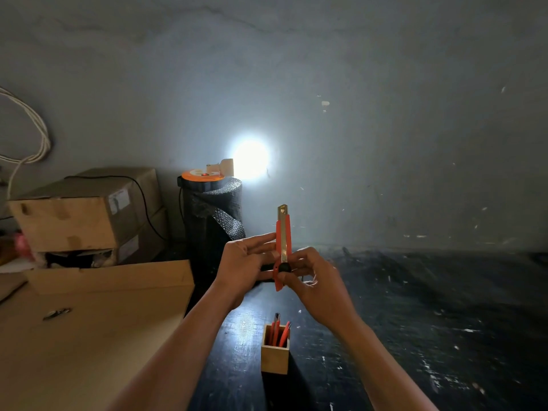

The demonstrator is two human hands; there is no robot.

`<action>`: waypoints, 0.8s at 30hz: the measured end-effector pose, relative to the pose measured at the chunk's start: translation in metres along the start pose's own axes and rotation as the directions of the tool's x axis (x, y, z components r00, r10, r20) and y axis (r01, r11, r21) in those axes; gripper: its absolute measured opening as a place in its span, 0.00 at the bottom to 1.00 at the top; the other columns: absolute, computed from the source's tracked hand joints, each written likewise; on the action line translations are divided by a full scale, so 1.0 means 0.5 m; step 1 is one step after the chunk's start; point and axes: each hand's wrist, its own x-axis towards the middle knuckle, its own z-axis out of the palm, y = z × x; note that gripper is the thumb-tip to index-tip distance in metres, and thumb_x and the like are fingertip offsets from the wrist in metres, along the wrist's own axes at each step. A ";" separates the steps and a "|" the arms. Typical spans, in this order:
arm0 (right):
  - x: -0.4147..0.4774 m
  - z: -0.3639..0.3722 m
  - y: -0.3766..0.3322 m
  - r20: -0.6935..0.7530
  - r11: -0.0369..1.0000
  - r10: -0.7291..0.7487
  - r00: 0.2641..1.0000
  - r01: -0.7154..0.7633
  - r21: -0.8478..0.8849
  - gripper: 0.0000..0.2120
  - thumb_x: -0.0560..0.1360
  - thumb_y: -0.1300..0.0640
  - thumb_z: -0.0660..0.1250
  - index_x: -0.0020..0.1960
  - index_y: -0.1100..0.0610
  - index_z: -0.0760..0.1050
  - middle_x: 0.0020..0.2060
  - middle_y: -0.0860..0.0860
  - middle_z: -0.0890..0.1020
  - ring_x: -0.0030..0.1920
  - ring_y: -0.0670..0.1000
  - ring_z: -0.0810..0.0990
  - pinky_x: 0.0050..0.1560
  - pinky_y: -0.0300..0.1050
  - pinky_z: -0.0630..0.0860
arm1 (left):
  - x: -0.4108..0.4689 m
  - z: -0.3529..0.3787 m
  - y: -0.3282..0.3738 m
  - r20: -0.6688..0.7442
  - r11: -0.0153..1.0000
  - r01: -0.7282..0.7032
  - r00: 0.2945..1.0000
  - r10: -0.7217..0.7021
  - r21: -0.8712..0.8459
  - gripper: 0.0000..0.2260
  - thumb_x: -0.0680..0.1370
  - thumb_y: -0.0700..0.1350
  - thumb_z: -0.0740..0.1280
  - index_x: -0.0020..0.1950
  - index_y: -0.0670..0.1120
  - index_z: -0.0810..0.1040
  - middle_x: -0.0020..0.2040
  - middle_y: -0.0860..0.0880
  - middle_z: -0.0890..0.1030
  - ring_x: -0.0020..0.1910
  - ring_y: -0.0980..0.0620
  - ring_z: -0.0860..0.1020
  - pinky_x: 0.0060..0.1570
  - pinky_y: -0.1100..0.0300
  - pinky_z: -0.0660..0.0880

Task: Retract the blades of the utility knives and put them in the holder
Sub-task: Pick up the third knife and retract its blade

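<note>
I hold an orange utility knife (283, 232) upright above the dark table, its metal tip pointing up. My left hand (246, 264) grips the lower body from the left with its fingers against the orange side. My right hand (311, 278) holds the knife's bottom end, thumb beside the black slider knob. Whether a blade sticks out of the metal tip cannot be told. Below my hands a small square wooden holder (275, 355) stands on the table, with several orange knives (278, 332) leaning inside it.
A large flat cardboard box (89, 321) fills the left foreground, with stacked cardboard boxes (86, 212) behind it. A black mesh roll (213, 221) with an orange-topped lamp stands at the wall, its light glaring. The dark table (430, 321) stretches to the right.
</note>
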 end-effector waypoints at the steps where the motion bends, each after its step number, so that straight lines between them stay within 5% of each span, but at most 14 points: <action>1: -0.002 0.000 -0.002 -0.001 1.000 -0.004 1.000 0.004 0.000 0.14 0.76 0.49 0.73 0.60 0.49 0.77 0.46 0.33 0.81 0.47 0.38 0.82 0.52 0.34 0.76 | 0.001 0.000 0.000 -0.003 1.000 0.000 1.000 0.000 0.002 0.17 0.77 0.27 0.68 0.59 0.44 0.85 0.45 0.47 0.90 0.40 0.49 0.89 0.35 0.55 0.85; 6: -0.004 -0.009 -0.001 0.027 0.999 -0.017 0.999 0.018 -0.028 0.11 0.78 0.52 0.72 0.60 0.45 0.78 0.50 0.35 0.81 0.48 0.35 0.80 0.55 0.34 0.75 | 0.003 0.001 0.006 -0.014 0.999 -0.019 1.000 0.019 0.026 0.16 0.77 0.29 0.70 0.61 0.43 0.85 0.48 0.45 0.90 0.43 0.47 0.89 0.37 0.54 0.85; 11: 0.002 -0.006 0.000 -0.012 1.000 0.011 1.000 -0.012 -0.016 0.11 0.76 0.48 0.73 0.56 0.48 0.76 0.44 0.30 0.78 0.44 0.34 0.81 0.46 0.27 0.72 | 0.001 0.007 0.012 -0.016 0.999 -0.025 1.000 0.026 0.042 0.17 0.77 0.28 0.69 0.61 0.43 0.85 0.45 0.47 0.90 0.42 0.47 0.89 0.36 0.56 0.85; 17: -0.003 -0.009 -0.004 -0.010 1.000 -0.009 1.000 0.009 -0.006 0.13 0.79 0.51 0.71 0.59 0.38 0.73 0.49 0.28 0.77 0.47 0.32 0.79 0.50 0.29 0.71 | 0.006 0.005 0.012 -0.033 0.999 -0.029 0.999 0.030 0.038 0.16 0.77 0.29 0.70 0.62 0.42 0.85 0.48 0.45 0.90 0.44 0.46 0.89 0.39 0.53 0.86; 24: 0.003 -0.005 -0.005 -0.047 1.000 0.022 0.999 -0.023 -0.013 0.11 0.75 0.48 0.74 0.54 0.44 0.74 0.43 0.29 0.78 0.42 0.35 0.81 0.42 0.26 0.71 | 0.005 0.008 0.006 -0.016 0.998 -0.035 0.999 0.036 0.060 0.17 0.77 0.28 0.69 0.63 0.42 0.84 0.50 0.44 0.90 0.45 0.45 0.89 0.41 0.51 0.86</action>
